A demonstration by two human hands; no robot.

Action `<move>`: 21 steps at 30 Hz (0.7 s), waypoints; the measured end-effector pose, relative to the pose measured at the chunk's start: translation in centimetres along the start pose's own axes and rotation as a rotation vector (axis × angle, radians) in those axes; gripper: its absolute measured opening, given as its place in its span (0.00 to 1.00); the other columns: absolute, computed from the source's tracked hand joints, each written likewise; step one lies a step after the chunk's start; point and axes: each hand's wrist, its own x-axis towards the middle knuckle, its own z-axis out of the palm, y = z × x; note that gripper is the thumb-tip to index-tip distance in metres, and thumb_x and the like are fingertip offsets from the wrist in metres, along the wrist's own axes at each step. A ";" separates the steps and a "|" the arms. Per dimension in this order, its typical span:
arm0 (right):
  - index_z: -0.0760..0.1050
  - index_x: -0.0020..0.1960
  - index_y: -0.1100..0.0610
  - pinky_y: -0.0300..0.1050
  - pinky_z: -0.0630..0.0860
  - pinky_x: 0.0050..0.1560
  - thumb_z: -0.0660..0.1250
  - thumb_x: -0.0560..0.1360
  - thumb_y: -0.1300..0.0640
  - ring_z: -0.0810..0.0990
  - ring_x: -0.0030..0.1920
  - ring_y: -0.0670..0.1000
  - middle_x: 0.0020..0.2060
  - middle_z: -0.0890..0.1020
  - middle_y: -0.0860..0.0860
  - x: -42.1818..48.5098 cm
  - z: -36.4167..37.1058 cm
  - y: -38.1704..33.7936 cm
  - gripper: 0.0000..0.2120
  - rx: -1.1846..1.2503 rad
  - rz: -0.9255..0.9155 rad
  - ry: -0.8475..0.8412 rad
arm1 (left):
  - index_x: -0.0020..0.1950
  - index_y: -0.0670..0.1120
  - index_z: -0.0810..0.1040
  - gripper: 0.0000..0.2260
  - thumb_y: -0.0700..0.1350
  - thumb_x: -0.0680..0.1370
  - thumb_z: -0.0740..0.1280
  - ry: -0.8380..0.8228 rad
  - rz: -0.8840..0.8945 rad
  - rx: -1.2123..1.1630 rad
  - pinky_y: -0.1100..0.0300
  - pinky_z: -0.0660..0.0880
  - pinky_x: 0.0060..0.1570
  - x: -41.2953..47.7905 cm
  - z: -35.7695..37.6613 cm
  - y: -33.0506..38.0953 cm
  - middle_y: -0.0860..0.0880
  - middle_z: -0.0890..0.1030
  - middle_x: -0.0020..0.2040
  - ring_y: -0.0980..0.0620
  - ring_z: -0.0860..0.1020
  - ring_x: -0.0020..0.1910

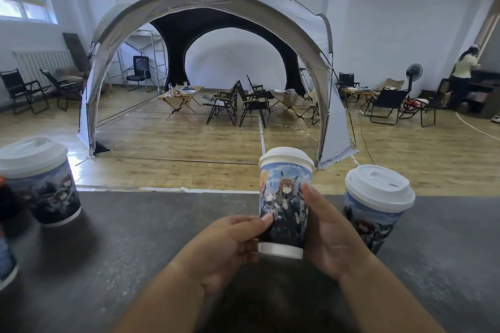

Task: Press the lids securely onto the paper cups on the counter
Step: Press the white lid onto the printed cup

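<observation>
I hold a printed paper cup (284, 205) upright over the dark counter (140, 246), and a white lid (286, 155) sits on its top. My left hand (230, 246) grips the cup's lower left side, thumb on its front. My right hand (328, 235) wraps the right side, fingers around the wall. A second lidded cup (376, 208) stands just right of my right hand. A third lidded cup (40, 181) stands at the far left of the counter.
Part of another cup (6, 259) and a dark object (5, 197) show at the left edge. Beyond the counter's far edge lies a wooden floor with a large dome tent (211, 62), folding chairs and tables. A person (464, 76) stands far right.
</observation>
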 end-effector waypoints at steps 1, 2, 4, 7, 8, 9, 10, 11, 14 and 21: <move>0.72 0.69 0.59 0.64 0.75 0.64 0.79 0.66 0.46 0.80 0.61 0.64 0.60 0.81 0.63 0.0 0.1 0.0 0.37 -0.052 -0.016 0.021 | 0.58 0.39 0.80 0.24 0.49 0.66 0.75 0.016 -0.001 0.025 0.55 0.77 0.45 0.1 0.0 -0.1 0.42 0.85 0.52 0.46 0.82 0.47; 0.72 0.68 0.60 0.64 0.75 0.64 0.77 0.66 0.49 0.81 0.59 0.64 0.58 0.83 0.62 0.0 0.2 0.0 0.34 -0.087 -0.039 0.049 | 0.59 0.40 0.79 0.26 0.49 0.65 0.77 0.039 0.000 0.042 0.54 0.78 0.46 0.2 -0.1 -0.2 0.41 0.84 0.52 0.44 0.83 0.49; 0.72 0.68 0.61 0.62 0.77 0.61 0.74 0.68 0.55 0.82 0.58 0.63 0.56 0.83 0.61 0.0 0.1 -0.2 0.29 -0.099 -0.076 0.062 | 0.60 0.42 0.78 0.28 0.48 0.62 0.78 0.072 0.023 0.066 0.52 0.79 0.46 0.4 -0.3 -0.2 0.42 0.85 0.52 0.44 0.84 0.50; 0.71 0.69 0.60 0.55 0.80 0.56 0.77 0.66 0.54 0.81 0.60 0.62 0.60 0.82 0.61 -0.2 -0.1 -0.4 0.34 -0.087 -0.105 -0.043 | 0.58 0.44 0.79 0.23 0.44 0.65 0.76 0.040 0.068 0.136 0.55 0.78 0.50 0.2 -0.1 -0.1 0.45 0.85 0.51 0.47 0.84 0.51; 0.72 0.69 0.59 0.53 0.81 0.55 0.79 0.64 0.53 0.81 0.60 0.61 0.60 0.81 0.61 -0.2 -0.3 -0.4 0.36 -0.093 -0.107 -0.086 | 0.58 0.44 0.80 0.20 0.41 0.67 0.75 0.039 0.089 0.150 0.56 0.78 0.50 0.2 -0.2 -0.1 0.45 0.85 0.51 0.48 0.84 0.51; 0.72 0.69 0.58 0.52 0.81 0.56 0.81 0.63 0.53 0.81 0.61 0.61 0.61 0.81 0.61 -0.2 -0.6 -0.3 0.38 -0.107 -0.119 -0.125 | 0.58 0.45 0.80 0.19 0.39 0.68 0.75 0.052 0.110 0.172 0.56 0.78 0.50 0.3 -0.3 -0.2 0.46 0.85 0.51 0.49 0.84 0.51; 0.72 0.70 0.57 0.52 0.80 0.57 0.82 0.62 0.53 0.80 0.62 0.61 0.62 0.80 0.61 -0.2 -0.7 -0.3 0.39 -0.132 -0.133 -0.157 | 0.59 0.46 0.80 0.21 0.39 0.67 0.77 0.066 0.137 0.214 0.55 0.79 0.52 0.4 -0.5 -0.3 0.47 0.85 0.51 0.49 0.83 0.52; 0.71 0.71 0.55 0.52 0.79 0.59 0.81 0.63 0.55 0.79 0.63 0.60 0.63 0.80 0.59 -0.3 -0.8 -0.2 0.38 -0.171 -0.151 -0.169 | 0.61 0.49 0.79 0.24 0.42 0.65 0.79 0.091 0.168 0.275 0.54 0.79 0.54 0.5 -0.7 -0.3 0.48 0.85 0.52 0.50 0.83 0.53; 0.66 0.73 0.48 0.49 0.78 0.60 0.72 0.69 0.62 0.79 0.64 0.55 0.63 0.81 0.54 -0.3 -0.3 -0.1 0.34 -0.302 -0.190 -0.147 | 0.61 0.56 0.74 0.28 0.45 0.64 0.80 0.199 0.230 0.486 0.52 0.80 0.56 0.8 -1.2 -0.4 0.53 0.82 0.54 0.54 0.81 0.54; 0.64 0.72 0.43 0.41 0.80 0.54 0.77 0.68 0.64 0.81 0.61 0.45 0.60 0.82 0.46 -0.1 -0.5 0.3 0.39 -0.475 -0.149 -0.099 | 0.57 0.57 0.72 0.27 0.40 0.65 0.79 0.177 0.203 0.602 0.50 0.79 0.58 1.5 -2.2 -0.9 0.54 0.78 0.57 0.53 0.79 0.57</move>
